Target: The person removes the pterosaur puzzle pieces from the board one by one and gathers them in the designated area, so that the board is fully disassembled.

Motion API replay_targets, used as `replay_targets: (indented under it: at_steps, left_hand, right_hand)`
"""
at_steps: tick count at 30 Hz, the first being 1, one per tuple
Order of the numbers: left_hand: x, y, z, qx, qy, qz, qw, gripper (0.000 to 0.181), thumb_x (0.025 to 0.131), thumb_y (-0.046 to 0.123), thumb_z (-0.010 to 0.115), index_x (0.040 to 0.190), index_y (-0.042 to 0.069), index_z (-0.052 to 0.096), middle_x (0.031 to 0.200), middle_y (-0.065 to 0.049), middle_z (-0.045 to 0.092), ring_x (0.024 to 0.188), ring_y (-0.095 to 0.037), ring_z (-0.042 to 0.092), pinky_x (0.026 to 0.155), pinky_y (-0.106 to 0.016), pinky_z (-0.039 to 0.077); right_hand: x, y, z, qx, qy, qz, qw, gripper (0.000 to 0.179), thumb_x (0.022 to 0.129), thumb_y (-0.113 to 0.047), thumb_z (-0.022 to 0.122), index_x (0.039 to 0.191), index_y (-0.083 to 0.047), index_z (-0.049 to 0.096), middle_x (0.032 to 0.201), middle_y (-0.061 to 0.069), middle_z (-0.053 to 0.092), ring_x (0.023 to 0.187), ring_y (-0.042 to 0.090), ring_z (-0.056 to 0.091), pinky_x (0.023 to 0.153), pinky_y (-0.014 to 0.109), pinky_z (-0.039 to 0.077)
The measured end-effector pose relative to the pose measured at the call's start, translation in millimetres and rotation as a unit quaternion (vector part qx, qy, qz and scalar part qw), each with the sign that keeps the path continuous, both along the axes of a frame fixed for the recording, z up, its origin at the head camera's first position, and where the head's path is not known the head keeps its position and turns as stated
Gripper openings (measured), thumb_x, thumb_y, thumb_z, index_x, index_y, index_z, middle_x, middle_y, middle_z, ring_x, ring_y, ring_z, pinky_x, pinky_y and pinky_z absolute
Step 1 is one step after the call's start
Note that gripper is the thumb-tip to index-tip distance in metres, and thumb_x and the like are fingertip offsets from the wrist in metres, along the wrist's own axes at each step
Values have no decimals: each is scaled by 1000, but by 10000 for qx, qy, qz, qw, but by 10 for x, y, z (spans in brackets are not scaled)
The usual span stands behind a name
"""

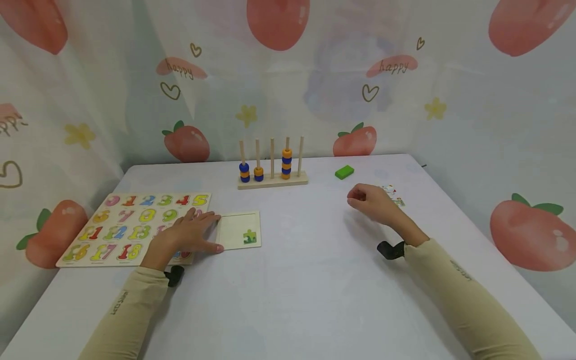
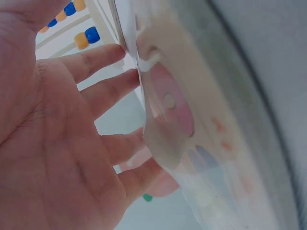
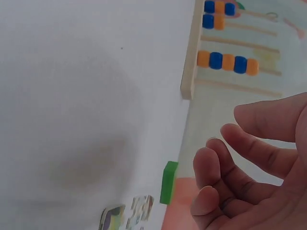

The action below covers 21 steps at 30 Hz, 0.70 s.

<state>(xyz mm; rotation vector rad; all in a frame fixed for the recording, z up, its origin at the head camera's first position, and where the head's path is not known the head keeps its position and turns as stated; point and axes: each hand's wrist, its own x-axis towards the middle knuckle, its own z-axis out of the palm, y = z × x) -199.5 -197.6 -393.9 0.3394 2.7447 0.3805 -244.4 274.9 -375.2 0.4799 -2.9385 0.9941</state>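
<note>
My left hand (image 1: 186, 235) lies spread over the right part of a wooden number puzzle board (image 1: 150, 204). Its fingertips reach the left edge of a small square puzzle tray (image 1: 231, 225), where one green jigsaw piece (image 1: 249, 237) sits in the lower right corner. In the left wrist view the fingers (image 2: 108, 96) are fairly straight and touch a board's edge. My right hand (image 1: 371, 202) hovers above the table's right side with loosely bent fingers and holds nothing. Beyond it lie jigsaw pieces (image 1: 398, 201), partly hidden by the hand.
A wooden peg abacus (image 1: 272, 183) with blue and orange beads stands at the back middle. To its right lies a green block (image 1: 344, 172). A strawberry-print curtain (image 1: 288, 90) hangs behind the white table (image 1: 297, 305).
</note>
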Motion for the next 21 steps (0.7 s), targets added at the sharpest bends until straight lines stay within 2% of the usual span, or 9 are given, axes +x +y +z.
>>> replay_targets:
  at_steps: [9,21]
  left_hand:
    - [-10,10,-3,101,-104,153,9998,101,88,53,86,166,10,39,174,-20,25,159,-54,1,119,-79,16]
    - [-5,7,12,154,-18,-84,9998,96,91,48,84,164,5,40,173,-22,27,158,-58,2,121,-76,14]
  right_hand:
    - [-29,-300,18,25,88,399,9992,15,105,-9,64,113,2,71,102,12,69,95,30,60,80,39,54]
    - [-28,-688,17,81,-22,816,9966,16,105,-11,66,114,1,71,99,9,69,93,28,60,78,36,54]
